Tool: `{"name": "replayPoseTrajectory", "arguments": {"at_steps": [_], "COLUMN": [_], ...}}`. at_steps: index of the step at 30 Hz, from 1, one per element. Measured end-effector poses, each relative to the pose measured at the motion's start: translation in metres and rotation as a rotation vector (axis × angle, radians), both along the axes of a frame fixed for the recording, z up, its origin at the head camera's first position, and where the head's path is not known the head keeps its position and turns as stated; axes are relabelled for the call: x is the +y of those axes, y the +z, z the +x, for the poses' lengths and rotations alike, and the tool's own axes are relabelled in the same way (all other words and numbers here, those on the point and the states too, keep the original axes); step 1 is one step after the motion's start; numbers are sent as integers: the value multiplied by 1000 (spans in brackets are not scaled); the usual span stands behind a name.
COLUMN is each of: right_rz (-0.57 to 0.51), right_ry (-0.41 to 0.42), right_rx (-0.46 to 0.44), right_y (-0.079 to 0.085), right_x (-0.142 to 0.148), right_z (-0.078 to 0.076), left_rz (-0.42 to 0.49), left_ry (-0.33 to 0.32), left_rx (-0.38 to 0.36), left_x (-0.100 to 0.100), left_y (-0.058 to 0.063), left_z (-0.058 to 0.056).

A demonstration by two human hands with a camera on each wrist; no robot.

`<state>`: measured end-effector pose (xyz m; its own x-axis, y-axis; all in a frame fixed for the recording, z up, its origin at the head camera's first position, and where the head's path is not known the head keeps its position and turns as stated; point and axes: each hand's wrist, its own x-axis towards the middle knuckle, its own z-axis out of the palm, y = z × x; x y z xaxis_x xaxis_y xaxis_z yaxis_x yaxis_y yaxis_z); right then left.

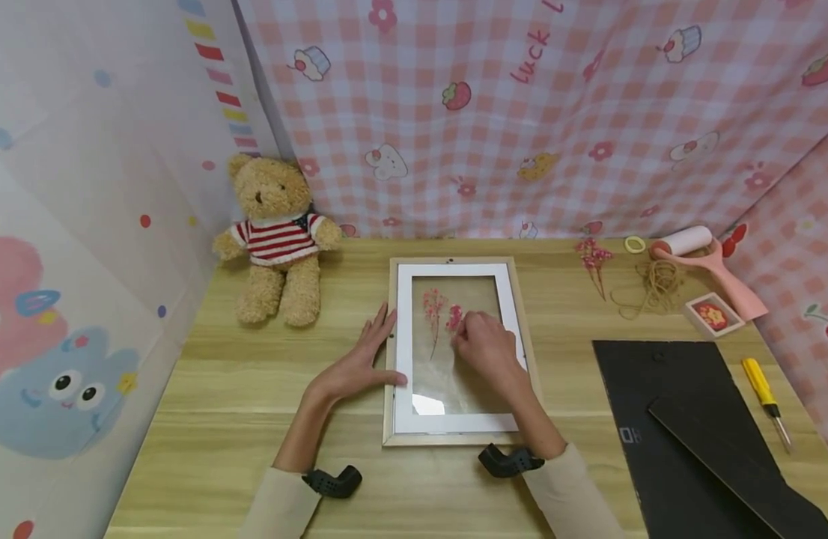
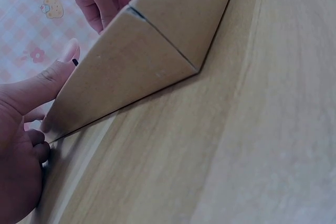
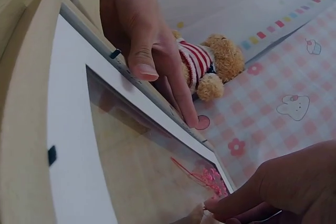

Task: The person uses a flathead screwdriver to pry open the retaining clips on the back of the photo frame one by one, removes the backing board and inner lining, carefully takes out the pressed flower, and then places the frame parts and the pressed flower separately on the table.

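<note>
A wooden picture frame [image 1: 448, 440] with a white mat [image 1: 403, 329] and a glass pane lies on the table. One pink dried flower sprig [image 1: 433, 305] lies on the glass, its stem towards the near side. Just right of it, my right hand [image 1: 489, 349] pinches a second pink dried flower sprig [image 1: 455, 316] close over the pane; its stem is hidden by the fingers. My left hand [image 1: 352, 368] rests against the frame's left side, fingers extended along the outer edge and thumb over the mat. The right wrist view shows this left hand [image 3: 140, 45] too.
A teddy bear [image 1: 274, 239] sits back left. At back right are another pink sprig [image 1: 594, 258], twine [image 1: 656, 284], a yellowish ring [image 1: 635, 244], a pink-handled lint roller [image 1: 731, 281] and a small boxed item [image 1: 713, 314]. A black backing board [image 1: 629, 389] and yellow screwdriver [image 1: 759, 382] lie right.
</note>
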<state>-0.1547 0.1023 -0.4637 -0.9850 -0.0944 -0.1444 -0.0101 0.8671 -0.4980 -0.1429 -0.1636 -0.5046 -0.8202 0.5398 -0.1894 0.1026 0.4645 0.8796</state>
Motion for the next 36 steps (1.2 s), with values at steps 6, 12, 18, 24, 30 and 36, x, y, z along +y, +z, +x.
{"name": "replayPoseTrajectory", "arguments": {"at_steps": [6, 12, 18, 24, 30, 36], "right_rz": [19, -174, -478, -522, -485, -397], "right_ry": [45, 45, 70, 93, 37, 13], "right_rx": [-7, -112, -201, -233, -173, -115], "right_y": [-24, -1, -6, 1, 16, 20], "right_x": [5, 12, 33, 64, 109, 158], "right_z": [-13, -9, -18, -25, -33, -41], "left_rz": [-10, -4, -4, -8, -3, -6], "left_ry": [0, -5, -2, 5, 1, -3], "left_rx": [10, 7, -4, -17, -6, 2], "left_x": [-1, 0, 0, -1, 0, -1], "left_y": [0, 0, 0, 0, 1, 1], "left_z": [0, -1, -1, 1, 1, 0]}}
